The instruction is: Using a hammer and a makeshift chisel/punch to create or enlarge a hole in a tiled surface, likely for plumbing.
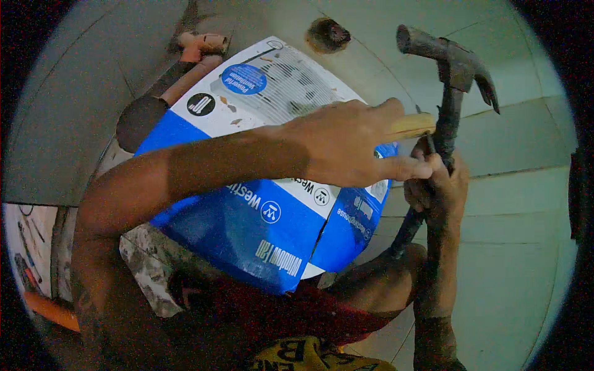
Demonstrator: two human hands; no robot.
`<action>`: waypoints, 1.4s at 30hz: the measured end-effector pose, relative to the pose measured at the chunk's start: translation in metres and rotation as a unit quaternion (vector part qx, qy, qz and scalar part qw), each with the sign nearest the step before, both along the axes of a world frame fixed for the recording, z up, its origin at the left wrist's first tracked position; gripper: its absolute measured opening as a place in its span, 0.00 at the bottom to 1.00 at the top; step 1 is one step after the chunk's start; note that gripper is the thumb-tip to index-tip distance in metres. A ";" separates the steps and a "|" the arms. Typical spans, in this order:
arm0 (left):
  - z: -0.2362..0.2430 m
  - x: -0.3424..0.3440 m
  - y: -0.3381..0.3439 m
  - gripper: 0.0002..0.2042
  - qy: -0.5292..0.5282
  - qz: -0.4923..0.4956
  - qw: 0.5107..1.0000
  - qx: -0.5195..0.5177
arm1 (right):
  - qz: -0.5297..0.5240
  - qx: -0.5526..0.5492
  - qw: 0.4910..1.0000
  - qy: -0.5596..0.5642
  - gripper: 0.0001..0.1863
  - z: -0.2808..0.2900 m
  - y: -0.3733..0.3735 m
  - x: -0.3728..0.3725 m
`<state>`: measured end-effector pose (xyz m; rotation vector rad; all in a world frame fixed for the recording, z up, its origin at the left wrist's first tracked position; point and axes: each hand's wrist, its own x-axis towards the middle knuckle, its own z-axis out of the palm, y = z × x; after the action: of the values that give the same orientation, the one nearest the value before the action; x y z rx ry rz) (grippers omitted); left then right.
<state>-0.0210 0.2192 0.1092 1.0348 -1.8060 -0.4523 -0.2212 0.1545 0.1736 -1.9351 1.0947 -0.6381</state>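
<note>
My left hand [343, 142] reaches over the box from the left, closed around a short piece of light wood [411, 127]. Its far end is next to the hammer's handle; the rest is hidden in the fingers. Beside it, my right hand [442, 188] is wrapped round the dark shaft of a claw hammer [455, 89]. The metal head points up, with its claw on the right, and the lower shaft comes out below my hand. My left thumb meets the right fingers. A thin dark piece shows between the hands, too small to name. Under my left arm lies a blue and white cardboard box [247, 213].
The box rests over my lap, near my bent right knee [402, 266]. A round brown object [328, 35] sits on the pale tiled floor [513, 247] beyond it. An orange strip [52, 311] and several small tools lie at the far left.
</note>
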 end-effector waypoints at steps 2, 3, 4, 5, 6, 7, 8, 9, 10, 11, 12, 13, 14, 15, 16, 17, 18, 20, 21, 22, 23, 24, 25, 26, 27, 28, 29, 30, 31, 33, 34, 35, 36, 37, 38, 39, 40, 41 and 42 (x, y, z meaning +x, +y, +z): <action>0.002 -0.001 -0.002 0.31 -0.012 -0.007 1.000 0.024 | 0.028 0.007 0.999 0.031 0.24 0.000 -0.001 -0.001; 0.002 0.000 -0.003 0.31 -0.022 -0.007 0.999 0.035 | 0.023 -0.013 0.998 0.063 0.22 0.000 0.000 0.000; 0.002 0.001 -0.004 0.31 -0.043 0.000 0.997 0.059 | 0.012 -0.034 0.998 0.050 0.22 0.001 0.000 -0.001; 0.002 0.002 -0.006 0.30 -0.082 0.008 0.994 0.068 | 0.037 0.001 0.998 0.046 0.21 0.001 0.002 0.000; 0.002 0.002 -0.007 0.29 -0.066 0.034 0.997 0.030 | 0.074 0.041 0.996 0.039 0.21 0.003 0.003 0.000; 0.001 0.004 -0.009 0.29 -0.073 0.011 0.997 0.035 | 0.098 0.012 0.995 0.015 0.21 0.003 0.004 0.000; 0.000 0.006 -0.012 0.29 -0.087 -0.004 0.995 0.041 | 0.101 -0.007 0.995 0.014 0.21 0.004 0.005 0.001; -0.002 0.007 -0.014 0.22 -0.088 0.007 0.996 0.020 | 0.092 0.027 0.995 -0.010 0.22 0.005 0.006 0.001; -0.004 0.008 -0.018 0.22 -0.083 -0.005 0.997 0.005 | 0.094 0.068 0.993 -0.020 0.23 0.005 0.006 0.002; -0.006 0.010 -0.023 0.17 -0.117 0.020 0.991 -0.067 | 0.100 0.063 0.993 -0.026 0.24 0.005 0.007 0.003; -0.009 0.011 -0.027 0.14 -0.180 0.056 0.975 -0.116 | 0.093 0.045 0.994 -0.044 0.24 0.004 0.006 0.003; -0.012 0.011 -0.031 0.12 -0.157 0.060 0.977 -0.130 | 0.084 0.063 0.994 -0.041 0.24 0.004 0.006 0.004; -0.015 0.012 -0.034 0.11 -0.155 0.057 0.969 -0.182 | 0.088 0.098 0.991 -0.029 0.24 0.004 0.007 0.005; -0.017 0.012 -0.037 0.11 -0.145 0.057 0.971 -0.181 | 0.086 0.098 0.991 -0.033 0.24 0.003 0.007 0.006; -0.018 0.012 -0.038 0.11 -0.146 0.059 0.978 -0.140 | 0.084 0.082 0.992 -0.048 0.24 0.003 0.008 0.007; -0.018 0.012 -0.040 0.11 -0.137 0.061 0.971 -0.184 | 0.078 0.075 0.993 -0.041 0.23 0.003 0.008 0.008; -0.017 0.011 -0.040 0.10 -0.122 0.073 0.972 -0.186 | 0.083 0.076 0.993 -0.037 0.22 0.003 0.010 0.009; -0.012 0.010 -0.042 0.09 -0.107 0.088 0.971 -0.193 | 0.065 0.051 0.995 -0.053 0.21 0.003 0.012 0.012; -0.008 0.008 -0.043 0.09 -0.117 0.076 0.973 -0.183 | 0.068 0.058 0.994 -0.068 0.20 0.003 0.013 0.013; -0.005 0.008 -0.042 0.09 -0.114 0.074 0.976 -0.172 | 0.057 0.036 0.995 -0.071 0.20 0.003 0.014 0.014; -0.001 0.008 -0.042 0.08 -0.132 0.068 0.980 -0.133 | 0.038 0.021 0.996 -0.075 0.19 0.003 0.015 0.015; 0.002 0.008 -0.042 0.08 -0.109 0.069 0.980 -0.150 | 0.031 0.025 0.997 -0.066 0.18 0.003 0.015 0.015; 0.005 0.009 -0.043 0.09 -0.113 0.077 0.974 -0.180 | 0.021 0.009 0.997 -0.077 0.18 0.003 0.015 0.015; 0.008 0.009 -0.043 0.10 -0.117 0.085 0.968 -0.205 | 0.009 0.022 0.997 -0.073 0.17 0.003 0.015 0.015; 0.010 0.009 -0.044 0.10 -0.115 0.088 0.969 -0.200 | 0.009 0.048 0.996 -0.069 0.16 0.003 0.015 0.015; 0.012 0.008 -0.043 0.10 -0.096 0.076 0.962 -0.244 | 0.000 0.044 0.997 -0.066 0.16 0.003 0.015 0.014; 0.013 0.007 -0.041 0.11 -0.102 0.073 0.959 -0.255 | -0.019 0.057 0.996 -0.064 0.16 0.003 0.015 0.014; 0.014 0.006 -0.040 0.11 -0.076 0.068 0.953 -0.285 | -0.035 0.075 0.995 -0.055 0.16 0.002 0.014 0.013; 0.015 0.005 -0.037 0.13 -0.063 0.026 0.977 -0.201 | -0.034 0.070 0.994 -0.077 0.16 0.002 0.014 0.014; 0.016 0.002 -0.030 0.16 -0.006 -0.049 0.996 -0.070 | -0.064 0.026 0.996 -0.057 0.15 0.002 0.013 0.014; 0.016 0.001 -0.028 0.16 0.009 -0.047 0.996 -0.073 | -0.065 0.009 0.997 -0.050 0.15 0.001 0.013 0.014; 0.017 0.001 -0.028 0.17 0.007 -0.055 0.996 -0.075 | -0.070 0.012 0.996 -0.057 0.15 0.001 0.013 0.015; 0.018 0.001 -0.028 0.18 -0.006 -0.048 0.997 -0.053 | -0.084 0.003 0.995 -0.057 0.15 0.001 0.014 0.016; 0.018 0.000 -0.027 0.21 0.041 -0.059 0.995 -0.069 | -0.065 0.045 0.992 -0.099 0.15 0.000 0.014 0.016; 0.018 -0.001 -0.028 0.21 0.061 -0.070 0.992 -0.085 | -0.037 0.118 0.981 -0.148 0.15 0.001 0.015 0.016; 0.017 -0.001 -0.028 0.21 0.094 -0.078 0.989 -0.085 | -0.050 0.085 0.987 -0.124 0.16 -0.001 0.016 0.016; 0.016 -0.003 -0.029 0.22 0.103 -0.071 0.990 -0.063 | -0.074 0.060 0.989 -0.115 0.16 -0.001 0.016 0.016; 0.014 -0.005 -0.030 0.22 0.131 -0.078 0.985 -0.082 | -0.039 0.064 0.988 -0.137 0.16 -0.001 0.017 0.015; 0.013 -0.007 -0.030 0.21 0.123 -0.063 0.986 -0.094 | -0.015 0.077 0.985 -0.151 0.17 -0.002 0.017 0.014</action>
<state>-0.0277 0.1890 0.1220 0.7049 -1.6617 -0.4561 -0.2069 0.1717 0.1719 -1.6302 0.9524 -0.8089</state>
